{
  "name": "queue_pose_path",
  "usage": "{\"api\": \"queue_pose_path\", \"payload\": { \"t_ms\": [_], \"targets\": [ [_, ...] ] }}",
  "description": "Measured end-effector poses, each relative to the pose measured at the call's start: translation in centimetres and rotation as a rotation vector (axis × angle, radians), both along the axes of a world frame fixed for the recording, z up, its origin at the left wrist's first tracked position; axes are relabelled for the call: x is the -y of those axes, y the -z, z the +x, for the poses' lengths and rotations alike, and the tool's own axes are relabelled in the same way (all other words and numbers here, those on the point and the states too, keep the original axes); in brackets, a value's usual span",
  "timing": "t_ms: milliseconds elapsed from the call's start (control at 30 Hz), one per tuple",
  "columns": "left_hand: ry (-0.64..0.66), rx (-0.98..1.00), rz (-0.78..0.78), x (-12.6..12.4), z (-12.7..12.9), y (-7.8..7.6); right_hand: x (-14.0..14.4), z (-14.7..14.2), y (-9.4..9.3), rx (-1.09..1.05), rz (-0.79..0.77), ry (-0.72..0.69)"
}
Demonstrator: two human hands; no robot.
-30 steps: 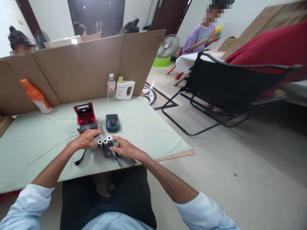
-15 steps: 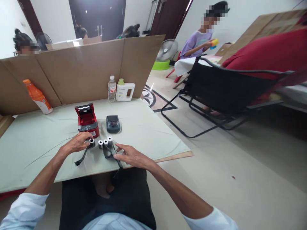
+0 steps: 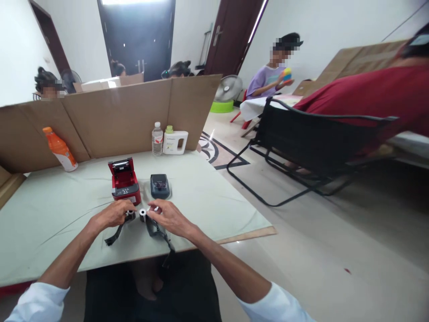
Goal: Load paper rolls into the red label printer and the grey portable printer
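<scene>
My left hand [image 3: 115, 213] is closed, its thumb and fingers on a small thermal paper roll [image 3: 130, 216]. A dark strip [image 3: 114, 237] trails from beside that roll toward the table's front. My right hand [image 3: 170, 218] curls its thumb and fingers round small white rolls just beside another paper roll [image 3: 142, 215]; its fingers partly hide them. Below that hand a dark strip [image 3: 164, 237] runs over the table edge. Behind my left hand stands a red label printer [image 3: 125, 190] with its lid raised. A dark, closed portable printer [image 3: 160, 186] lies to its right.
A cardboard partition [image 3: 120, 116] borders the table [image 3: 208, 192] at the back. Before it stand an orange bottle [image 3: 60, 150], a water bottle [image 3: 157, 139] and a white jug [image 3: 172, 142]. On the right are a black folding chair [image 3: 315, 147] and other people.
My left hand has closed on the left roll. My right hand has moved left and up to the rolls, covering some of them. The head view has tilted upward.
</scene>
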State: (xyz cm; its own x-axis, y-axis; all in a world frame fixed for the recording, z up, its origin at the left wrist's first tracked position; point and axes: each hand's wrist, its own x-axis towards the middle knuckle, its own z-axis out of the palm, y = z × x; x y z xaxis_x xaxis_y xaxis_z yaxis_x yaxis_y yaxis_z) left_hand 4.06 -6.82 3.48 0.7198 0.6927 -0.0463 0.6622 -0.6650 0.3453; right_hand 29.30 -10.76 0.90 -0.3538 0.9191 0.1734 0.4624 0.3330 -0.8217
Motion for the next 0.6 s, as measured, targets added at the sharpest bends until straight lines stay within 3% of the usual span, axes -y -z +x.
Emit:
{"api": "queue_pose_path", "payload": {
  "t_ms": [133,367,467,600],
  "targets": [
    [0.002,-0.032,0.031,0.0,-0.1,0.9,-1.2,-1.5,0.7,-0.011,0.010,-0.044],
    [-0.086,0.097,0.114,0.9,-1.2,2.4,-2.6,-3.3,1.1,-0.001,0.000,-0.092],
    [-0.147,0.215,0.133,1.8,-1.8,1.6,-2.8,-3.9,1.6,-0.042,-0.026,-0.105],
    [-0.252,0.421,0.170,1.8,-2.2,-0.7,-3.1,-4.9,2.1,-0.187,-0.071,-0.138]
  ]
}}
